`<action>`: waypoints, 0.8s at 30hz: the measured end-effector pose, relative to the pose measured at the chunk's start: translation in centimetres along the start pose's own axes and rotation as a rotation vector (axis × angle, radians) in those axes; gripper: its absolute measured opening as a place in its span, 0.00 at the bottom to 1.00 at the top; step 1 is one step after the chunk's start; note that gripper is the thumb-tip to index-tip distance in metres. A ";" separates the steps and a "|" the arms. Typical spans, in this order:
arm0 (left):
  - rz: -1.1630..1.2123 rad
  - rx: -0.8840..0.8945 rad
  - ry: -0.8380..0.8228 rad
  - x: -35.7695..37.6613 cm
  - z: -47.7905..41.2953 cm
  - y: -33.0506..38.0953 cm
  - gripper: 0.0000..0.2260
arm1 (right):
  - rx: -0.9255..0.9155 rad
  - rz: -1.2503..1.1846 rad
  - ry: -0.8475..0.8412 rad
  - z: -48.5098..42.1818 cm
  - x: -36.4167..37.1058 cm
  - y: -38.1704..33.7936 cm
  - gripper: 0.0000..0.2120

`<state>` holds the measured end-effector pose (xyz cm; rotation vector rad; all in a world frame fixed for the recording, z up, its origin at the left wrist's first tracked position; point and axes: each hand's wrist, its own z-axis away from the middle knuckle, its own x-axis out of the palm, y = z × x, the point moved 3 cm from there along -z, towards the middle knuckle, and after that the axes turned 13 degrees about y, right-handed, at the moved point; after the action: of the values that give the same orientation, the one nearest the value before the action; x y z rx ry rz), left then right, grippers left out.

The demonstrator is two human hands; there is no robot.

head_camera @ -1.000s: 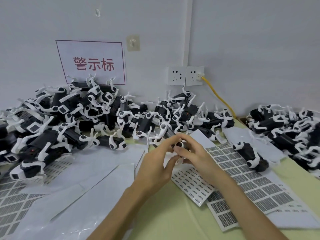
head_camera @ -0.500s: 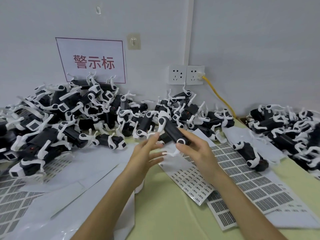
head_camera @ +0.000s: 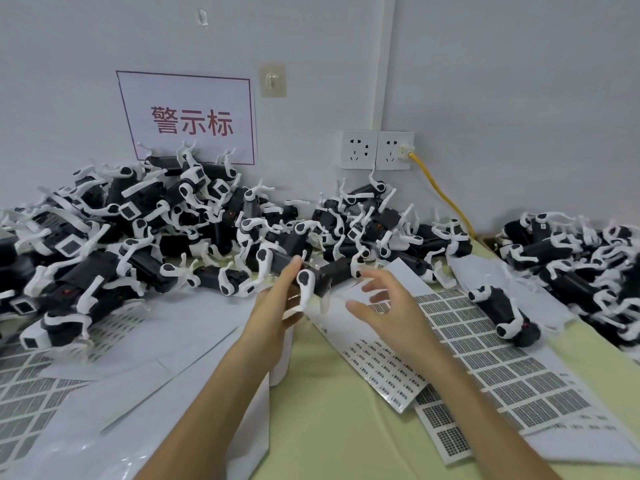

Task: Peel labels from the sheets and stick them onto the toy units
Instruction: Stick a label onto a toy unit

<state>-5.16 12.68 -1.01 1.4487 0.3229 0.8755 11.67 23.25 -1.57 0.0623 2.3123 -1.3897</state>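
Clamped on one toy unit (head_camera: 327, 273), the grip of the left hand (head_camera: 273, 310) was pictured above the middle of the bench (head_camera: 329, 427), thumb laid over the black body and fingers curled beneath the white legs, apparently so that a flat face was presented for labelling. At three o'clock from it the right hand (head_camera: 391, 306) was held clear, its grip spread apart and empty, poised over the label sheets (head_camera: 485, 362), presumably so that a fresh label could be picked off. No peeled label could be made out on any fingertip. More units were heaped in a large pile (head_camera: 138, 237) at ten o'clock and a smaller pile (head_camera: 571, 261) at two o'clock; labelled and unlabelled ones could not be told apart. One lone unit (head_camera: 502, 313) was seen lying on the sheets at three o'clock. Sheets were fanned close to the hands, it was judged, so that each reach was kept short.
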 end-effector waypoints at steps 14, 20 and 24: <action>0.159 -0.203 0.017 -1.0 -0.6 -0.8 0.17 | 0.044 0.221 -0.037 0.2 0.1 0.8 0.27; 0.168 -0.352 -0.100 -1.0 -0.5 -0.8 0.25 | 0.019 -0.065 0.130 -0.4 -0.7 0.5 0.19; 0.216 -0.378 -0.197 -0.6 -0.1 -0.8 0.26 | -0.087 0.058 0.180 -0.3 -0.8 0.2 0.17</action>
<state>-5.38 12.48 -1.97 1.2148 -0.1447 0.9016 12.31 23.73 -1.29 0.2348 2.4932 -1.3011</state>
